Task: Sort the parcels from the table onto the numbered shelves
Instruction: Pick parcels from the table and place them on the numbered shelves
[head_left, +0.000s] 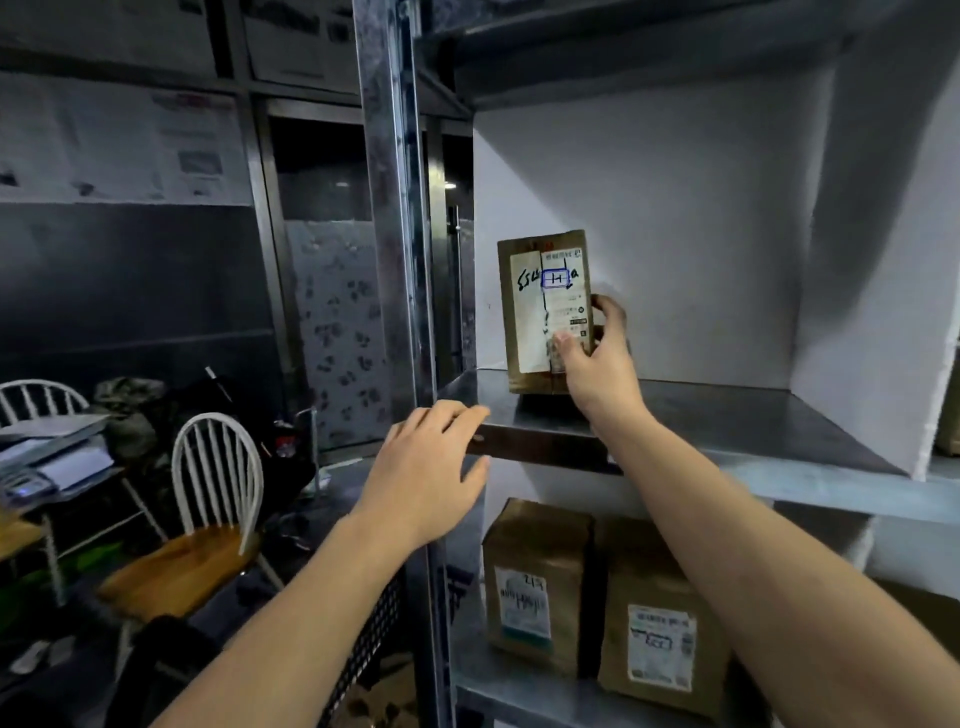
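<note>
A small brown cardboard parcel (535, 306) with a white label and handwritten marks stands upright at the left end of a metal shelf (727, 421). My right hand (597, 364) grips its right edge, thumb on the label and fingers behind. My left hand (431, 467) rests flat, fingers spread, on the shelf's front left corner beside the steel upright (389, 208) and holds nothing.
On the shelf below stand two brown labelled parcels (540, 582) (660, 634). White divider panels wall the compartment at the back and right. To the left are two white spindle chairs (208, 519), a table with papers (57, 457) and dark bags on the floor.
</note>
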